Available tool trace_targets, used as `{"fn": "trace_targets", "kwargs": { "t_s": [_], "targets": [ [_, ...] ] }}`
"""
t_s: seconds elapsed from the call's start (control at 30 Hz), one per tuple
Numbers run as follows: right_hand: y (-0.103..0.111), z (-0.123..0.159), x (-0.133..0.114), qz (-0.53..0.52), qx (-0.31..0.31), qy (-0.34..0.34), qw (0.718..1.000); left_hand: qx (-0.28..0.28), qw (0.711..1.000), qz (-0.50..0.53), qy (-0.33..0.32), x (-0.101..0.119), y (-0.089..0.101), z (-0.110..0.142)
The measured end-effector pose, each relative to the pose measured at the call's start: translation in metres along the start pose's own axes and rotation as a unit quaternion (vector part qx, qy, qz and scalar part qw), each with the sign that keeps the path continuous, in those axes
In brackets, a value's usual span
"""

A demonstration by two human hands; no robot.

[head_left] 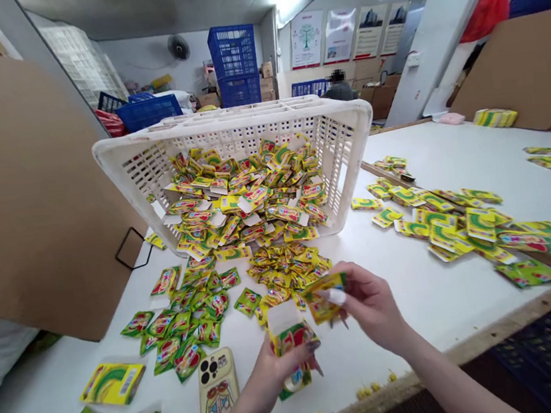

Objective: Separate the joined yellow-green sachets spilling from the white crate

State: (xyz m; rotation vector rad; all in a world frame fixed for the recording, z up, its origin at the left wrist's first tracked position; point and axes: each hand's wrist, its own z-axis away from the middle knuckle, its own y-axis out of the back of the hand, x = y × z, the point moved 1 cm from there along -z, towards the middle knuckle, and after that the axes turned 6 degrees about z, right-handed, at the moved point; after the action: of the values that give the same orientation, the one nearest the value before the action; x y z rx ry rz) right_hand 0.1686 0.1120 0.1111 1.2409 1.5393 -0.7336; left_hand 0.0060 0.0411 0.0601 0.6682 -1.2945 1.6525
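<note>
White worktop [449, 151], stacked blue crates [233, 57] beyond the white basket [230, 124], in front of it left hand [270, 376] gripping red-and-green box [288, 342], white flap [282, 317] raised, right hand [372, 303] pinching yellow-green packaging [318, 300].

The open green-and-yellow box [289, 336] looks smooth card, the small yellow sachets [285, 267] glossy film, the white latticed basket [230, 125] matt plastic, the near brown edging [482, 338] rough wood.

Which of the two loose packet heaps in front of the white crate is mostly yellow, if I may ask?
The right heap, nearer the right hand; the left heap is green.
</note>
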Motion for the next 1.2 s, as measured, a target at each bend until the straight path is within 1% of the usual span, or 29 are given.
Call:
{"fn": "trace_targets", "kwargs": {
  "t_s": [0.03,0.07,0.1,0.13,0.17,0.23,0.3,0.33,0.37,0.4,0.43,0.5,0.53,0.6,0.67,0.7,0.77,0.8,0.87,0.9,0.97,1.0,1.03,1.1,1.13,1.17,1.2],
  "targets": [
    [-0.006,-0.002,-0.003,0.041,-0.001,0.064,0.997,-0.015,1.0,-0.018,0.007,0.0,-0.004,0.003],
    [-0.012,-0.002,-0.004,0.085,-0.017,0.127,0.988,-0.026,0.999,-0.028,0.014,0.0,-0.007,0.006],
    [-0.018,-0.001,-0.004,0.131,-0.044,0.181,0.974,-0.036,0.999,-0.031,0.023,0.0,-0.01,0.008],
    [-0.023,0.001,-0.003,0.175,-0.078,0.221,0.956,-0.043,0.998,-0.034,0.03,0.0,-0.011,0.01],
    [-0.025,0.004,-0.001,0.216,-0.112,0.246,0.938,-0.048,0.998,-0.04,0.032,0.0,-0.011,0.011],
    [-0.024,0.01,0.001,0.286,-0.17,0.269,0.904,-0.047,0.997,-0.055,0.026,-0.002,-0.01,0.011],
    [-0.018,0.015,-0.001,0.323,-0.198,0.292,0.878,-0.035,0.996,-0.077,0.014,-0.004,-0.007,0.009],
    [-0.015,0.017,-0.003,0.321,-0.196,0.304,0.875,-0.027,0.996,-0.086,0.01,-0.005,-0.006,0.008],
    [-0.013,0.019,-0.005,0.305,-0.181,0.307,0.883,-0.02,0.995,-0.093,0.013,-0.006,-0.006,0.007],
    [-0.011,0.019,-0.006,0.273,-0.157,0.295,0.902,-0.016,0.995,-0.097,0.018,-0.006,-0.006,0.006],
    [-0.011,0.019,-0.006,0.231,-0.129,0.264,0.928,-0.017,0.995,-0.099,0.024,-0.006,-0.007,0.007],
    [-0.012,0.019,-0.001,0.145,-0.089,0.164,0.972,-0.035,0.994,-0.092,0.037,-0.004,-0.011,0.009],
    [-0.014,0.019,0.003,0.111,-0.079,0.113,0.984,-0.048,0.994,-0.083,0.045,-0.003,-0.013,0.011],
    [-0.019,0.02,0.014,0.068,-0.07,0.041,0.994,-0.068,0.994,-0.064,0.058,-0.001,-0.017,0.015],
    [-0.022,0.023,0.025,0.056,-0.057,0.008,0.997,-0.071,0.993,-0.061,0.068,0.0,-0.019,0.018],
    [-0.023,0.024,0.028,0.063,-0.052,0.009,0.997,-0.07,0.993,-0.065,0.072,0.0,-0.019,0.02],
    [-0.021,0.025,0.03,0.104,-0.057,0.041,0.992,-0.064,0.992,-0.075,0.08,-0.001,-0.019,0.021],
    [-0.019,0.024,0.028,0.131,-0.07,0.07,0.986,-0.061,0.992,-0.077,0.082,-0.001,-0.017,0.021],
    [-0.014,0.023,0.022,0.181,-0.122,0.124,0.968,-0.055,0.992,-0.087,0.073,-0.002,-0.015,0.021],
    [-0.011,0.023,0.017,0.203,-0.158,0.141,0.956,-0.057,0.991,-0.098,0.066,-0.003,-0.013,0.02],
    [-0.007,0.022,0.006,0.254,-0.238,0.152,0.925,-0.071,0.988,-0.124,0.062,-0.007,-0.011,0.019],
    [-0.006,0.023,-0.001,0.289,-0.279,0.156,0.902,-0.079,0.986,-0.137,0.06,-0.01,-0.011,0.018],
    [-0.007,0.024,-0.007,0.327,-0.319,0.165,0.874,-0.083,0.984,-0.149,0.053,-0.012,-0.011,0.017],
    [-0.008,0.028,-0.019,0.387,-0.379,0.193,0.818,-0.087,0.982,-0.169,0.006,-0.016,-0.013,0.017],
    [-0.009,0.03,-0.023,0.396,-0.398,0.2,0.803,-0.088,0.98,-0.178,-0.027,-0.016,-0.014,0.017],
    [-0.009,0.032,-0.026,0.387,-0.409,0.198,0.802,-0.09,0.977,-0.185,-0.053,-0.016,-0.015,0.018],
    [-0.009,0.034,-0.027,0.362,-0.411,0.187,0.815,-0.093,0.975,-0.191,-0.064,-0.015,-0.017,0.019]
  ]
}}
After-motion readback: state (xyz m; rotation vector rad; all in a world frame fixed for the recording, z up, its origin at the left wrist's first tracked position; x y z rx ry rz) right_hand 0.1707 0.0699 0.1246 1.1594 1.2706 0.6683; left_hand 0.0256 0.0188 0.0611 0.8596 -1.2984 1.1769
